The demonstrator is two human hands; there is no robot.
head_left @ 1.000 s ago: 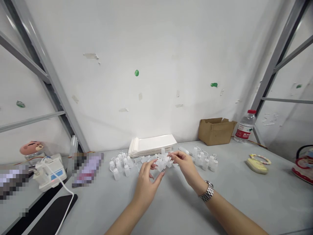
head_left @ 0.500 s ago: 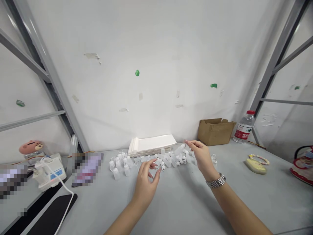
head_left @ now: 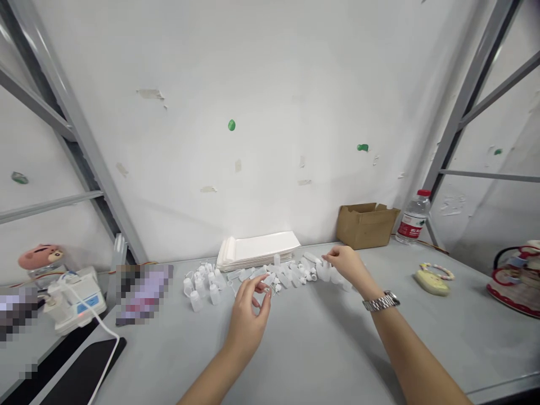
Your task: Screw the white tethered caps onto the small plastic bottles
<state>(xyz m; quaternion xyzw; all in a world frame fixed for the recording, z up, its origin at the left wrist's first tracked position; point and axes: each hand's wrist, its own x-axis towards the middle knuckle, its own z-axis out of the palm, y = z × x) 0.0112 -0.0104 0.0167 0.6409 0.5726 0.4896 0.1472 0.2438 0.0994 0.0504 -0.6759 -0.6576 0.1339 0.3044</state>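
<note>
My R hand has its tips narrowed on a small bottle, pinched near the top, prob. to leave its base clear. My L hand is loosely curled, thumb & forefinger apart, no bottle seen btwn, just by the loose bottles lying mid-table. Standing bottles are grouped L of those, prob. so they don't mix w/ the pile.

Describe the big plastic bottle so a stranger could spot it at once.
Start at the gray table and follow its back edge right to the brown cardboard box. Just right of the box stands the big bottle. Its red cap and red label set it apart from the small whitish bottles.
</note>
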